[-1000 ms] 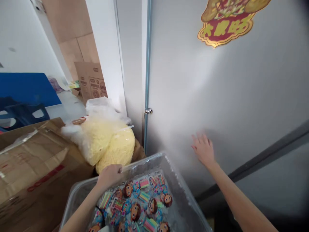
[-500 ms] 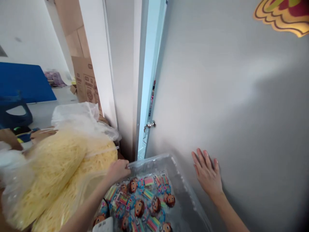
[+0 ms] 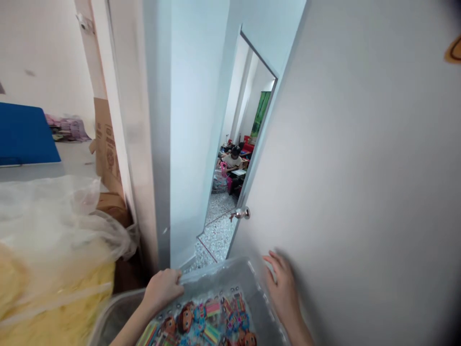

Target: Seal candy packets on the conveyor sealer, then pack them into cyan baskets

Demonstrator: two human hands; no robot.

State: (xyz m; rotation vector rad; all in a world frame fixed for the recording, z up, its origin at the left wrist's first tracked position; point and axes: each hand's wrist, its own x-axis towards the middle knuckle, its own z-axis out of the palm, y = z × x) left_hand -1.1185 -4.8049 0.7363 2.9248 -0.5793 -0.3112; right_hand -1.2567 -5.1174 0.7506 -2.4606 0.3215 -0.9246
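Note:
My left hand (image 3: 163, 290) is closed over the far rim of a clear plastic storage bin (image 3: 230, 273). Inside the bin lie several colourful packets (image 3: 201, 317) printed with cartoon figures and striped blocks. Between the bin's right rim and a pale door (image 3: 334, 192) is my right hand (image 3: 284, 288), fingers curved and apart; whether it touches the rim I cannot tell. The door stands ajar, its metal handle (image 3: 243, 213) beyond the bin.
Plastic bags (image 3: 46, 206) and yellow material (image 3: 68, 302) lie to the left. A door frame (image 3: 137, 144) and a cardboard box (image 3: 106, 144) stand beyond them. Through the gap, a speckled floor (image 3: 218, 235) leads to another doorway, where a person (image 3: 233, 157) sits.
The door has opened wider, showing the room beyond. My right hand has moved from flat on the door towards the bin's right rim. My left hand stays on the far rim.

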